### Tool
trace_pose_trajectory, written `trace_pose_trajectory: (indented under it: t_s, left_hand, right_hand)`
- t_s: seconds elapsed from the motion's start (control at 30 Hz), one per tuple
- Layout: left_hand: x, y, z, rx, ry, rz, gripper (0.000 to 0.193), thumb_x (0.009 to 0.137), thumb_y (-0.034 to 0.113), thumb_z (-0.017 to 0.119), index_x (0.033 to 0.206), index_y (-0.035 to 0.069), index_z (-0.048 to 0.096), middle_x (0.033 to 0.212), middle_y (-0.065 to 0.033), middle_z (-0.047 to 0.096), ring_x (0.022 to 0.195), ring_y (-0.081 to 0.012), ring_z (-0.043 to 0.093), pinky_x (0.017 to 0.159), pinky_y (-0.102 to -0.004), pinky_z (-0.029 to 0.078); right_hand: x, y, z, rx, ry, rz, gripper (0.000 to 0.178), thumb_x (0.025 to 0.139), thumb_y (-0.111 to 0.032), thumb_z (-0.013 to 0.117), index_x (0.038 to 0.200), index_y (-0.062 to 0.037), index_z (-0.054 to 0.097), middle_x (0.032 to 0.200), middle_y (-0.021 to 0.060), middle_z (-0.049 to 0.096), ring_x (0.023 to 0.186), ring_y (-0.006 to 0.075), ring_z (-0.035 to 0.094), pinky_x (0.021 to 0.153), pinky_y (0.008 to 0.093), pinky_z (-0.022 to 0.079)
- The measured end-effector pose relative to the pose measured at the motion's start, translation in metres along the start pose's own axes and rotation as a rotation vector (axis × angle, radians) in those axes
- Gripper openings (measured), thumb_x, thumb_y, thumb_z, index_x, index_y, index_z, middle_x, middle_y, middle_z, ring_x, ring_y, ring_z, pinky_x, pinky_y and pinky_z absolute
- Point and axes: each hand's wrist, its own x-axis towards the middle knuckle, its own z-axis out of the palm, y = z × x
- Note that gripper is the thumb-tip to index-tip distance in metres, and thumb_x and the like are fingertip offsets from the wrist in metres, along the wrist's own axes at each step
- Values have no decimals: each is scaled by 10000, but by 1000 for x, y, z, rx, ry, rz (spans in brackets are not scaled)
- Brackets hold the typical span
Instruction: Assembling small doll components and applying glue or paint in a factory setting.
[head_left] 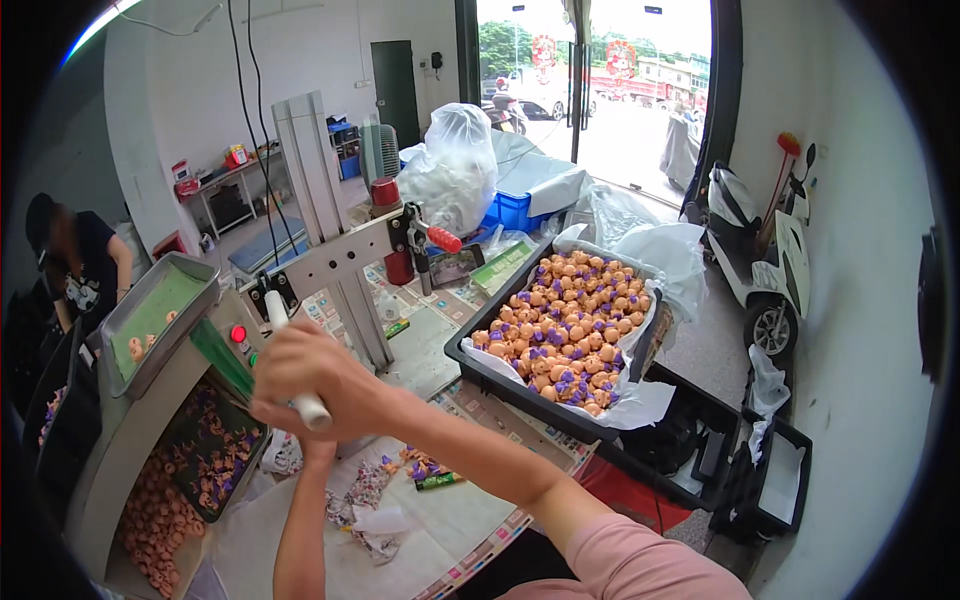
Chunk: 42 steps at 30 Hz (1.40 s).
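My right hand [315, 375] is closed round a white rod-shaped handle [312, 412], whose two ends stick out above and below the fist. The handle is beside a metal press stand with an upright grey column [315, 160] and a red-gripped toggle clamp [440, 238]. My left hand [318, 448] comes up from below, with only the wrist area showing; its fingers are hidden behind my right hand. Below the hands, small purple and peach figure parts [415, 463] lie on the table near a crumpled patterned cloth or bag [362, 500] and a green tube-like item [438, 481].
A black crate [470, 362] heaped with peach-and-purple figures stands at right. At left are a metal tray [190, 285], a dark tray of purple parts [215, 450] and piled peach heads [150, 520]. A person [90, 255] works at far left. A scooter [765, 260] stands by the wall.
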Motion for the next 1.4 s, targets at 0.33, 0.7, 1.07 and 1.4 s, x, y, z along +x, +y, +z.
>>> trace_pose_trajectory:
  t_s: [0.33,0.7,1.07,1.4]
  left_hand:
    - [-81,120,-99,-776,85,-1039,158,969,212,578,1069,93,547,894,-21,586,638,-111,511,510,-245,424]
    - [-215,150,-170,-1283,289,-1059,369,981,279,545,1281,65,519,1097,-47,582,741,-95,525,579,-211,448]
    - [-264,136,-193,-1177,153,-978,388,945,195,611,1306,107,498,1150,-22,612,839,-92,587,716,-246,519]
    - [-255,128,-174,-1199,227,-1051,410,969,173,566,1363,107,473,1208,-47,588,880,-98,595,704,-220,509]
  right_hand:
    - [-181,-60,49,-158,-71,690,349,738,22,719,1078,-34,663,1104,136,645,1051,311,587,899,402,459]
    - [-180,-70,161,-184,-262,719,323,763,-28,713,1078,-17,639,1089,149,643,1010,334,573,888,417,446]
    - [-179,-107,165,292,-52,1061,341,781,-70,757,1068,21,596,1026,69,543,915,164,568,803,296,477]
    - [-195,-126,151,392,104,1187,419,651,-146,887,972,-19,649,892,44,542,794,135,539,708,259,444]
